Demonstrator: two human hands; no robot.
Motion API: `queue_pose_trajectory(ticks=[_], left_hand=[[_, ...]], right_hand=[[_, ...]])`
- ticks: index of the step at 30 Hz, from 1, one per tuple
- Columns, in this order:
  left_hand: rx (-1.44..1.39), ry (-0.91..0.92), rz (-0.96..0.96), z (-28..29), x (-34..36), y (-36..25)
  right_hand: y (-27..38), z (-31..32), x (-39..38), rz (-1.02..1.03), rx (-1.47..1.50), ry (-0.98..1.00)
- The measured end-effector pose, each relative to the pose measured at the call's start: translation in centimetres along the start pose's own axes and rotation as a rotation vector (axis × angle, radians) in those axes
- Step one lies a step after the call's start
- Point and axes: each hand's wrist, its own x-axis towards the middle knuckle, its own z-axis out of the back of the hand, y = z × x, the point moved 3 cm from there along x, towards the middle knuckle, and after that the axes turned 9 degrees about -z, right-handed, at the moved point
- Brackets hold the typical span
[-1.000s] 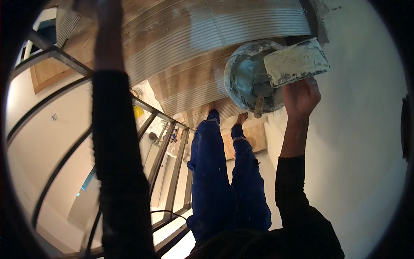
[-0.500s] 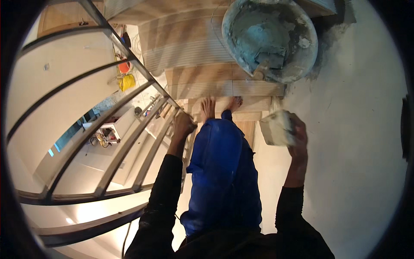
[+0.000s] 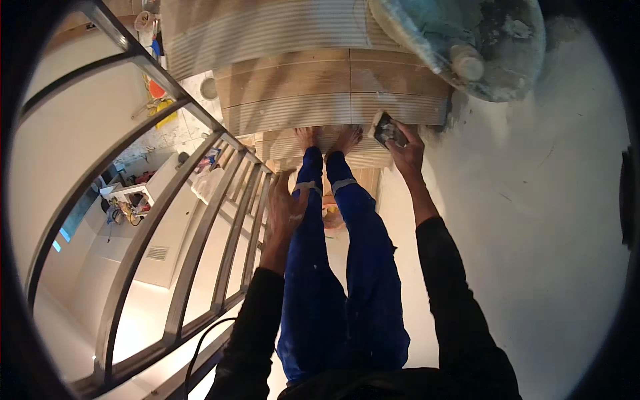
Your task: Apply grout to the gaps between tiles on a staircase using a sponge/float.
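Observation:
My right hand [image 3: 407, 152] is closed on a small mortar-smeared tool [image 3: 388, 131], held over the stair steps near my bare feet [image 3: 345, 139]. My left hand [image 3: 285, 208] is beside the metal railing and my left leg, fingers loosely extended with nothing visible in them. A mortar-caked bucket [image 3: 507, 70] sits at the upper right, with a round-ended handle [image 3: 467, 61] inside it. The wooden-look step tiles [image 3: 287, 73] have ribbed strips along their edges.
The metal railing [image 3: 197, 253] runs along my left, with a drop to a lower floor holding a white cabinet [image 3: 163, 253], a yellow item [image 3: 163, 113], an orange container [image 3: 157, 89] and assorted clutter. A pale wall [image 3: 533, 233] rises on my right.
My left hand has come down from the upper left to beside the railing. My right hand has moved away from the bucket with the tool, toward the middle, above my feet.

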Motion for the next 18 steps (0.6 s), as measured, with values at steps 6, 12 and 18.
queue_pose_trajectory(ticks=[6, 12, 18], left_hand=[[0.43, -0.185, -0.409, -2.5, 12.7, 1.9], [0.699, 0.113, -0.898, -6.6, 23.2, 0.7], [0.674, -0.056, -0.904, -16.9, 26.1, -2.0]], right_hand=[[0.6, 0.8, -2.5, -0.271, 0.396, -0.032], [-0.7, 4.3, -5.7, -0.363, 0.397, -0.102], [-6.3, 5.1, -9.8, -0.312, 0.526, -0.085]])
